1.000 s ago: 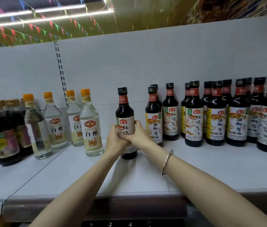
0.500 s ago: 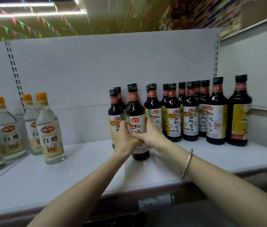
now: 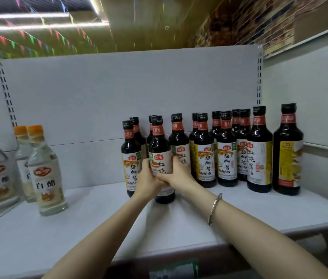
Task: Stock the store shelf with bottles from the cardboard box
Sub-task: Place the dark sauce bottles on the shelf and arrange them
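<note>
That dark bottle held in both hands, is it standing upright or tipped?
Upright. The dark bottle stands with its cap straight above its base on the shelf, left hand and right hand clasping its label.

Dark bottles (image 3: 161,158) carry red neck bands and white-and-yellow labels; clear bottles (image 3: 46,178) have orange caps; the shelf (image 3: 98,228) looks white, perhaps pale grey.

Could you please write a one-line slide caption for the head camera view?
Both hands, left hand and right hand, grip a dark sauce bottle upright on the white shelf.
</note>
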Available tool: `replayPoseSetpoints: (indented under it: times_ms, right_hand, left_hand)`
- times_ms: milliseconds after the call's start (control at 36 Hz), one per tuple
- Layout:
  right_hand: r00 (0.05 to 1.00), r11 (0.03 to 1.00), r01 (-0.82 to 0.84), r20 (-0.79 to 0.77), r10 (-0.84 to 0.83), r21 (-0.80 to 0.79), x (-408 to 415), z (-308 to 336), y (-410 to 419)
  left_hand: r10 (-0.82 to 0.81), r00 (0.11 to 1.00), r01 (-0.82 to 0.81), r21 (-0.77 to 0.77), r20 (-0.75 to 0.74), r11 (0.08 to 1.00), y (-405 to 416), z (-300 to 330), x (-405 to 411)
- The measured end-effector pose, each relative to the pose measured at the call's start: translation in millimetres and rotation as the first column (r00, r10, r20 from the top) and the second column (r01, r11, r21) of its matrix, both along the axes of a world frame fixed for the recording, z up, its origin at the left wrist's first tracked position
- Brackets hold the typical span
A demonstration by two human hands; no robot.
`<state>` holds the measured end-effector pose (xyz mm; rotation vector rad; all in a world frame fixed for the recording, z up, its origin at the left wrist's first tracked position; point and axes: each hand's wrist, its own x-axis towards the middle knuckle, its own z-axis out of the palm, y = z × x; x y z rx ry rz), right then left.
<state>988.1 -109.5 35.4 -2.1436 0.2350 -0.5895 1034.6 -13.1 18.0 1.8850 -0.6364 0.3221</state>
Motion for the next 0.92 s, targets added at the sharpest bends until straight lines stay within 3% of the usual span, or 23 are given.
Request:
replayPoseSetpoints:
  times_ms: [167, 278, 417, 667, 917]
  right_hand:
    - [0.998, 0.995, 0.06, 0.023, -0.058, -0.077, 11.7, -1.7, 1.8]
    - [0.988, 0.972, 0.154, 0.059, -0.146, -0.175, 17.4, -1.6, 6.8]
    - [0.987, 0.973, 0.152, 0.082, -0.139, -0.176, 26.0, -2.6, 8.0]
    - [0.984, 0.958, 0.156, 0.122, -0.13, -0.24, 29.4, -1.6, 7.0]
    - [0.984, 0.93, 0.171, 0.111, -0.142, -0.326, 36.4, -0.7, 2.8]
  left_hand:
    - [0.021, 0.994, -0.028, 0.067, 0.106, 0.997, 17.9, -8.6, 5.0]
    - [0.044, 0.994, -0.05, 0.06, 0.1, 0.997, 25.2, -13.4, 8.2]
    - [0.041, 0.991, -0.053, 0.095, 0.125, 0.994, 30.7, -14.4, 10.3]
    - [-0.05, 0.998, 0.046, 0.159, 0.024, 0.986, 21.6, -24.4, 17.8]
    - [-0.066, 0.997, 0.061, 0.166, 0.026, 0.984, 13.8, -23.5, 17.6]
